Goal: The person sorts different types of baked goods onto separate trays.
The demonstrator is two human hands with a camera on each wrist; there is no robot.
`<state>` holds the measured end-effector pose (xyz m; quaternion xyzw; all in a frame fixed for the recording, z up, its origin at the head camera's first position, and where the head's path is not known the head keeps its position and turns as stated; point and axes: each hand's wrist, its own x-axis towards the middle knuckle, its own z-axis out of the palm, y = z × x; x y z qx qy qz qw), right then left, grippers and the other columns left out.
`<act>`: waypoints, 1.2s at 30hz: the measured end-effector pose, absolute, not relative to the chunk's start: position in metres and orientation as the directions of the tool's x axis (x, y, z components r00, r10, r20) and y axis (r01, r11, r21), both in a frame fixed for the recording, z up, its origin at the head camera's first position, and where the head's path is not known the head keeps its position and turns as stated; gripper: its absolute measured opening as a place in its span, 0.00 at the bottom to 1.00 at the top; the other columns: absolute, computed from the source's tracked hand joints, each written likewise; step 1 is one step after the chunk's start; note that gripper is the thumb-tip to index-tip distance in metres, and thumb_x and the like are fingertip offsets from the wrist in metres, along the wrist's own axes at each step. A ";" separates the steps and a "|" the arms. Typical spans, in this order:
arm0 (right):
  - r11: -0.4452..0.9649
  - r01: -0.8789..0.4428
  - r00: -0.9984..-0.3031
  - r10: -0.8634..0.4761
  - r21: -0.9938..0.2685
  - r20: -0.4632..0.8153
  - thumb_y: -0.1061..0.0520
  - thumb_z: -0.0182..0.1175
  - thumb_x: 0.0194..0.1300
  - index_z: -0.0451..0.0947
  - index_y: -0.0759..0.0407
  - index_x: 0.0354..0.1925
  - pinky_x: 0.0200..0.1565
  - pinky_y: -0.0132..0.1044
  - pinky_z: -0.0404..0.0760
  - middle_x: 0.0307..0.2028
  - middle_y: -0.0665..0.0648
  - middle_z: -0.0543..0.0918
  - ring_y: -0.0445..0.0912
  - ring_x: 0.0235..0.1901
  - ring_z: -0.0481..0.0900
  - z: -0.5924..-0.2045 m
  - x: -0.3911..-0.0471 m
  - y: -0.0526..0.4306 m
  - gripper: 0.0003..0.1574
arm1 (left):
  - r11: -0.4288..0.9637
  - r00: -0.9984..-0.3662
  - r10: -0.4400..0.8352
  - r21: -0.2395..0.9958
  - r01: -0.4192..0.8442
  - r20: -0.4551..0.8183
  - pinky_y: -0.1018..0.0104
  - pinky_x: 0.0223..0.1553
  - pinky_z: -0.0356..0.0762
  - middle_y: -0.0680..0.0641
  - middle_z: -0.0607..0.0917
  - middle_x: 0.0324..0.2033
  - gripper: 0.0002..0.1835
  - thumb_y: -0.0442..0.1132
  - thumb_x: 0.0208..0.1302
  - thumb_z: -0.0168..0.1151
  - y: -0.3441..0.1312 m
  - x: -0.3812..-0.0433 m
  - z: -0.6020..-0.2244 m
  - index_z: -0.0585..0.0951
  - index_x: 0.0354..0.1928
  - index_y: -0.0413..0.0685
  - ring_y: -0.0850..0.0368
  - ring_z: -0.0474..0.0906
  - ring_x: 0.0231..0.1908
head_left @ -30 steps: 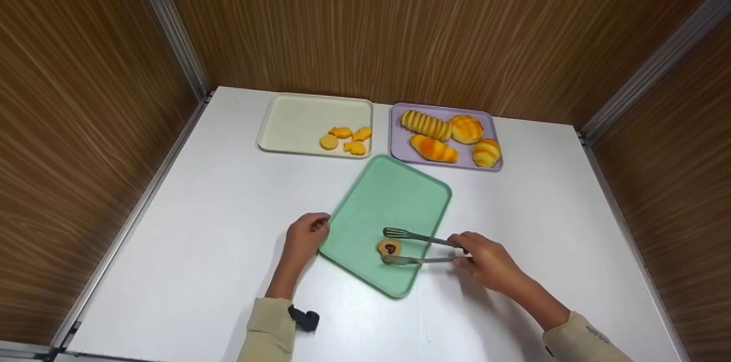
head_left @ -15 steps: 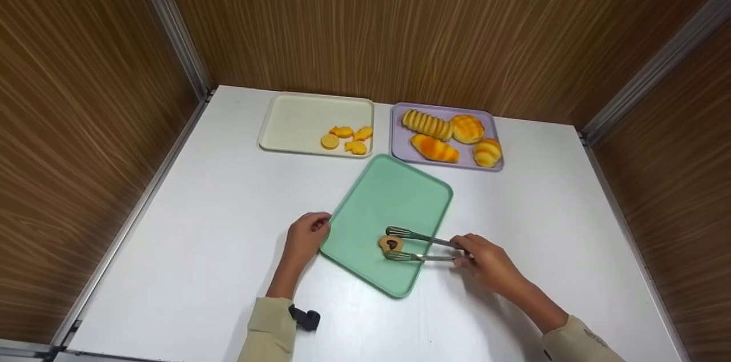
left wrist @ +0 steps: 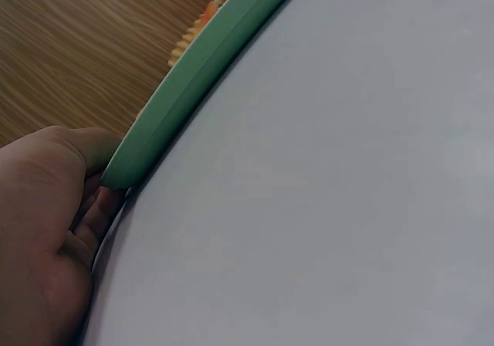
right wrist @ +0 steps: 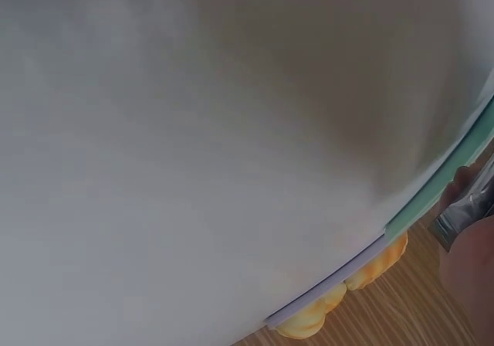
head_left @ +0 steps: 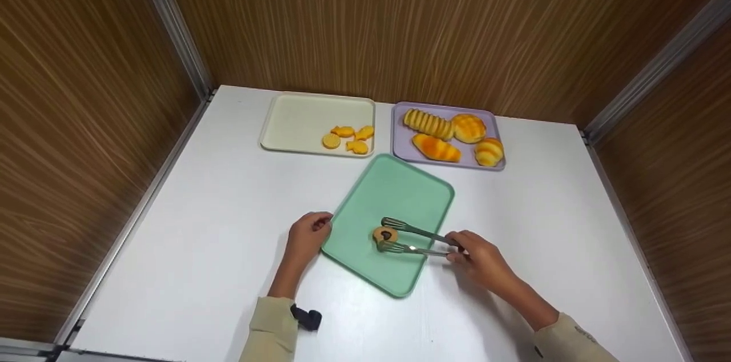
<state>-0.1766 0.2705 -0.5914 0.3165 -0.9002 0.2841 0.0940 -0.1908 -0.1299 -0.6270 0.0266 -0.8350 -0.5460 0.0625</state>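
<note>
My right hand (head_left: 482, 259) holds a pair of metal tongs (head_left: 420, 231) whose slotted tips reach over the green tray (head_left: 400, 190). Between the tips is a round cookie (head_left: 385, 234) with a dark heart in its middle; the nearer tip overlaps its lower edge in the head view. My left hand (head_left: 306, 238) pinches the tray's left rim near the front corner. In the left wrist view, the fingers of that hand (left wrist: 38, 207) are on both sides of the tray edge (left wrist: 177, 91). At the right wrist view's edge, only part of the tongs (right wrist: 463, 211) shows.
Behind the green tray, a cream tray (head_left: 297, 119) bears several small yellow pieces, some fish-shaped (head_left: 357, 147). Beside it a lilac tray (head_left: 402, 148) carries several breads (head_left: 468, 128). Wood-grain panels (head_left: 365, 25) enclose the white table (head_left: 228, 202) at the back and sides.
The right hand, the tongs and the cookie have moved a little away from the person and to the left over the green tray. The left hand stays at the tray's rim.
</note>
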 end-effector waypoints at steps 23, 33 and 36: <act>0.661 -0.402 -0.915 -0.315 -0.634 0.251 0.60 0.70 0.63 0.80 0.59 0.53 0.39 0.37 0.76 0.40 0.55 0.84 0.42 0.36 0.75 -0.583 -0.198 0.232 0.20 | 0.411 -0.990 -0.122 0.911 0.014 0.070 0.63 0.44 0.79 0.49 0.86 0.39 0.11 0.36 0.66 0.65 -0.129 -0.191 -0.627 0.88 0.48 0.46 0.58 0.80 0.39; 0.632 -0.397 -0.918 -0.285 -0.666 0.277 0.56 0.69 0.65 0.79 0.62 0.56 0.47 0.48 0.79 0.45 0.58 0.84 0.49 0.42 0.80 -0.576 -0.221 0.200 0.23 | 0.412 -0.991 -0.097 0.910 0.046 0.094 0.61 0.45 0.79 0.49 0.87 0.41 0.11 0.37 0.68 0.63 -0.131 -0.192 -0.629 0.87 0.49 0.47 0.57 0.80 0.41; 0.639 -0.404 -0.915 -0.279 -0.654 0.293 0.56 0.68 0.65 0.79 0.63 0.56 0.49 0.50 0.79 0.46 0.60 0.84 0.52 0.44 0.81 -0.572 -0.229 0.189 0.23 | 0.410 -0.992 -0.092 0.911 0.046 0.091 0.60 0.46 0.79 0.49 0.87 0.41 0.11 0.37 0.68 0.63 -0.132 -0.192 -0.630 0.87 0.49 0.47 0.57 0.80 0.41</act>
